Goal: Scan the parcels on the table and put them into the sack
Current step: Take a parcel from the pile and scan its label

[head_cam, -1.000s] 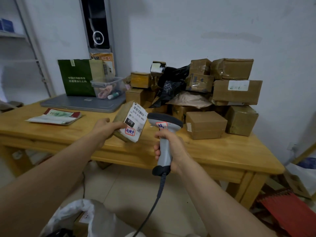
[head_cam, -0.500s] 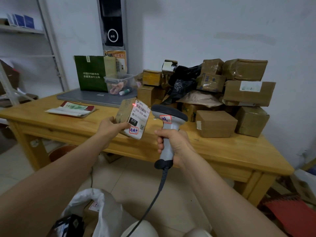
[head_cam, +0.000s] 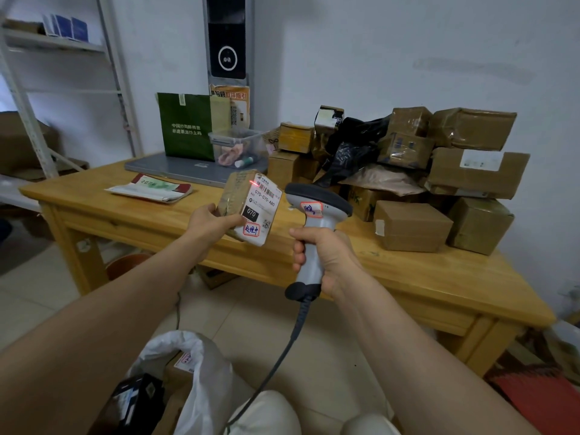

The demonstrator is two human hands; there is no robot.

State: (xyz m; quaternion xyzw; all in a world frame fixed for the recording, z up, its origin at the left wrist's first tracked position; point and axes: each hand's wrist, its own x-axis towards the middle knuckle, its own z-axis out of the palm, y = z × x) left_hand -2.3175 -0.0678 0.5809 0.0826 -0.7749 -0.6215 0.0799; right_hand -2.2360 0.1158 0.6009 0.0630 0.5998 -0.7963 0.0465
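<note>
Above the table's near edge, the left hand (head_cam: pixel 209 221) grips a taped parcel (head_cam: pixel 248 208) labelled "070-070-A80", a red dot on its barcode, just left of the barcode scanner (head_cam: pixel 315 227) clasped in the right hand (head_cam: pixel 326 259), the white sack (head_cam: pixel 201 381) below, stacked parcels (head_cam: pixel 439 171) beyond.

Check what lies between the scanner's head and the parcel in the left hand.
Nothing solid: the head view shows an open gap between the scanner and the parcel, with a red scan spot on the label.
</note>
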